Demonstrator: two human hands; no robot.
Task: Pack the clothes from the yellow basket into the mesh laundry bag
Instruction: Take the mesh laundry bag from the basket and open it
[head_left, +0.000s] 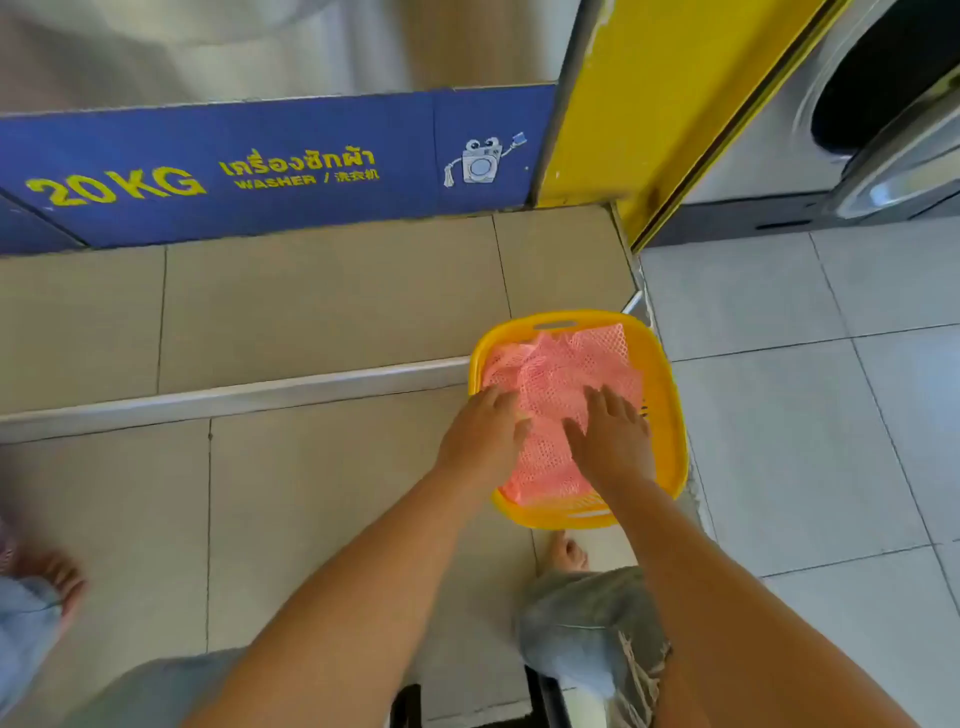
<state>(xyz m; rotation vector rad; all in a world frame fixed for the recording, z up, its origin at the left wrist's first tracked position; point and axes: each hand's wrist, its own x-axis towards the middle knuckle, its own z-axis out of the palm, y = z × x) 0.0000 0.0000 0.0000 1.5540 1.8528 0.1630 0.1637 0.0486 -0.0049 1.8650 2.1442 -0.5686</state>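
Note:
A yellow plastic basket (667, 410) stands on the tiled floor at a metal step edge. A pink mesh laundry bag (556, 374) lies crumpled on top inside it and hides whatever is underneath. My left hand (485, 436) rests on the bag's left side, fingers bent down onto the mesh. On the bag's right side lies my right hand (613, 436), palm down with fingers spread. No clothes are visible in the basket.
A blue washer base panel (270, 171) marked 20KG runs along the back, with a yellow pillar (639, 114) and a front-loading machine (883, 119) to the right. A metal step strip (234, 400) crosses the floor. My bare foot (569, 553) and another person's foot (57, 577) are nearby.

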